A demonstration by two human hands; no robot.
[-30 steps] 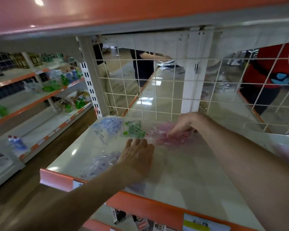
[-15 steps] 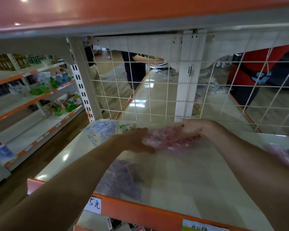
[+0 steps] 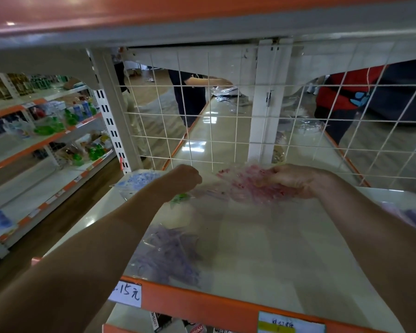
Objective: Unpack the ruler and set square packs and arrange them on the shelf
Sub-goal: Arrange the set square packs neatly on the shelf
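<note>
On shelf [image 3: 274, 260], right grip [image 3: 291, 180] holds pack [image 3: 245, 186].

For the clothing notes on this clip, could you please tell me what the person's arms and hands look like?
The left arm and right arm are bare as far as the frame shows: no sleeves, and no gloves, watch or bracelet at the left hand or right hand. Rings cannot be made out.

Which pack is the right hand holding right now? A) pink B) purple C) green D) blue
A: the right hand holds the pink pack at the back of the shelf, while the purple pack lies untouched near the front edge.
</note>
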